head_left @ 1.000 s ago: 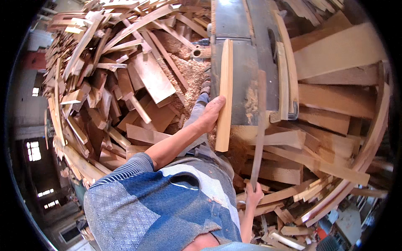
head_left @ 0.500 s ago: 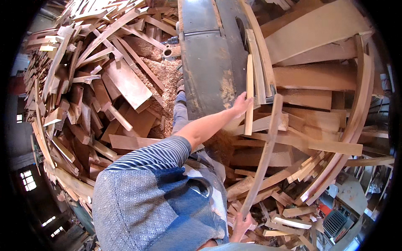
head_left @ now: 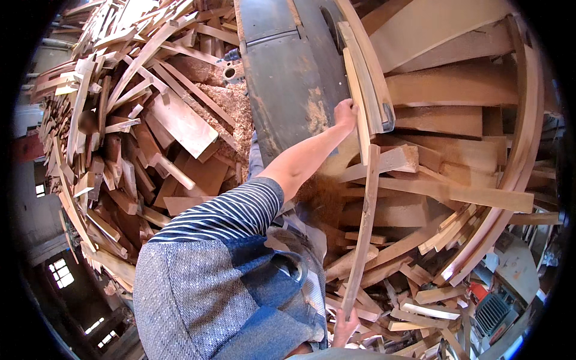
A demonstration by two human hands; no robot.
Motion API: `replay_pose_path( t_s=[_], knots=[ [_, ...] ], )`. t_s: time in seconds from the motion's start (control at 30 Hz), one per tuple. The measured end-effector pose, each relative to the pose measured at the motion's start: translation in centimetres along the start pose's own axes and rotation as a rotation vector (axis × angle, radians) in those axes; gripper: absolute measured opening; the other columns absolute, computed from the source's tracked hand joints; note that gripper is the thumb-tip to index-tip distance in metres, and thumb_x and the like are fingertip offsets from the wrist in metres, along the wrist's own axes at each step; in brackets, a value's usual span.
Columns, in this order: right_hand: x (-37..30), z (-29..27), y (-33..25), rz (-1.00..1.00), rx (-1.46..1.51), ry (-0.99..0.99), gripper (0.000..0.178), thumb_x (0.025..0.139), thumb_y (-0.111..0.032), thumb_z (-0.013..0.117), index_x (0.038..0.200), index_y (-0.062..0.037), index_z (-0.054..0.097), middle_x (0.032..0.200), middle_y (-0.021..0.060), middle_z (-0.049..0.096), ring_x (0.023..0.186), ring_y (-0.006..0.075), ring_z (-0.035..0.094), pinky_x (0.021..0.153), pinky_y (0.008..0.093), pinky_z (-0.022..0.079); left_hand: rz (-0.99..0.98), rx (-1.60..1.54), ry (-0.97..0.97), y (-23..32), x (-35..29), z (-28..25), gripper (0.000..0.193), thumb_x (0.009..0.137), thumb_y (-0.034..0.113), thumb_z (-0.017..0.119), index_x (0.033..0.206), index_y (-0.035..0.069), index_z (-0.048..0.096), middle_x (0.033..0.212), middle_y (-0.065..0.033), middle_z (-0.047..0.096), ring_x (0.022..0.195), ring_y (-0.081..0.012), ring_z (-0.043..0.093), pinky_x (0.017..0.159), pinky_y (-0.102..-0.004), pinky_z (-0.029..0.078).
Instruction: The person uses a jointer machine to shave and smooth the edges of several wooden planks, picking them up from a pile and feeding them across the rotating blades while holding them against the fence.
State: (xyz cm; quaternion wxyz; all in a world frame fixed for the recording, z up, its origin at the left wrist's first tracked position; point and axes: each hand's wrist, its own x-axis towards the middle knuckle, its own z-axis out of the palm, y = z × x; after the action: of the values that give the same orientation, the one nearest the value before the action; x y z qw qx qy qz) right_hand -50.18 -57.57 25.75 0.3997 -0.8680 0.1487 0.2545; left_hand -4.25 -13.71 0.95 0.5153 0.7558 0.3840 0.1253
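Note:
My left hand (head_left: 345, 113) is closed at the left side of a pale wooden strip (head_left: 363, 137), which lies along the right edge of a grey metal machine table (head_left: 273, 78). The fingertips are partly hidden. Low in the picture, my right hand (head_left: 345, 327) grips the near end of a long, slightly darker wooden strip (head_left: 363, 228). That strip slants up and away, and its far end sits close to the near end of the pale one. A wooden fence strip (head_left: 367, 57) with a metal bracket at its near end runs along the table's right side.
A large heap of wood offcuts (head_left: 174, 120) fills the left, with wood shavings (head_left: 237, 111) beside the machine. Wide boards (head_left: 456, 84) are stacked at the right. Long curved-looking boards (head_left: 516, 162) stand past them. Small scraps (head_left: 420, 324) and a motor-like grille (head_left: 492, 315) lie lower right.
My left hand has moved forward along the table with the pale strip. The long strip in my right hand has swung left, bringing its far end behind the pale strip's near end.

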Motion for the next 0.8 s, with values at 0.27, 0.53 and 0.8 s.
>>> replay_pose_path(
  t_s=[0.27, 0.53, 0.8],
  knots=[
    [-1.3, -2.3, -0.4, 0.198, 0.067, -0.009, 0.019, 0.087, -0.013, 0.069, 0.097, 0.0026, 0.065, 0.072, 0.0021, 0.058, 0.062, 0.0112, 0.052, 0.056, 0.0297, 0.043, -0.09, -0.174, 0.116, 1.7, -1.0, 0.1, 0.017, 0.087, 0.019, 0.071, 0.086, 0.002, 0.07, 0.08, -0.0212, 0.068, 0.076, -0.0379, 0.068, 0.071, -0.0463, 0.05],
    [-0.2, -2.1, 3.9, 0.133, -0.011, -0.013, 0.018, 0.09, -0.016, 0.068, 0.091, 0.0011, 0.061, 0.07, 0.0008, 0.055, 0.058, 0.01, 0.049, 0.052, 0.0283, 0.04, 0.004, -0.122, 0.117, 1.3, -0.6, -0.1, 0.016, 0.09, 0.019, 0.069, 0.093, 0.003, 0.072, 0.083, -0.0194, 0.071, 0.081, -0.0356, 0.071, 0.074, -0.0462, 0.052],
    [0.8, 0.3, 2.2, 0.183, 0.204, 0.024, 0.014, 0.089, -0.012, 0.067, 0.086, -0.0006, 0.06, 0.066, -0.0007, 0.051, 0.055, 0.0079, 0.046, 0.048, 0.0274, 0.037, 0.204, 0.185, 0.084, 2.6, -0.5, -0.3, 0.039, 0.079, 0.02, 0.082, 0.108, 0.001, 0.064, 0.105, -0.0198, 0.073, 0.1, -0.0377, 0.07, 0.09, -0.0467, 0.053]
  ],
)
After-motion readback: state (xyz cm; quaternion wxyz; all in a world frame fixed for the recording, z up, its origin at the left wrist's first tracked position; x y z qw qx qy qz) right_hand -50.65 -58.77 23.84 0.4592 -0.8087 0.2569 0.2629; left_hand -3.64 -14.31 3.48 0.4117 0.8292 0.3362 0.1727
